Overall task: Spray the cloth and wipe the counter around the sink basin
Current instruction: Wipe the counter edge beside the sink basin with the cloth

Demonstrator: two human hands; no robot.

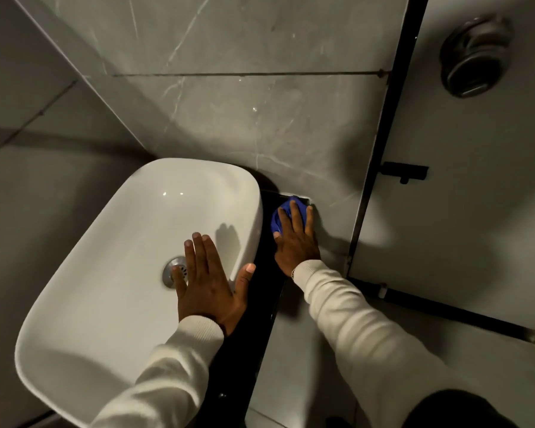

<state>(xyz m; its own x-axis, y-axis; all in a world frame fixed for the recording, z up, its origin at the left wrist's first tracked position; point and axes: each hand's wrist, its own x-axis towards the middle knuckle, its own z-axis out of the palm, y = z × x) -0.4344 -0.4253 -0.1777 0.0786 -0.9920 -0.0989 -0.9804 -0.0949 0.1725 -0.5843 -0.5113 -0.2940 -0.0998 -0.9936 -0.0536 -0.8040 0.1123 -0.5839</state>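
A white rounded sink basin [112, 261] sits on a narrow black counter [244, 350] that shows as a dark strip along the basin's right side. My right hand [295, 242] presses a bunched blue cloth [283, 211] flat on the far end of that strip, by the wall; my fingers cover most of the cloth. My left hand [209, 282] hovers over the basin's right side, fingers spread, thumb toward the rim, holding nothing. A metal drain [175, 268] lies just left of it. No spray bottle is in view.
Grey marble wall tiles [244, 118] rise behind the basin. To the right stands a white cubicle door [460, 196] in a black frame, with a black latch [405, 173] and a round metal fitting [473, 57]. My dark trouser leg [454, 409] shows at the bottom right.
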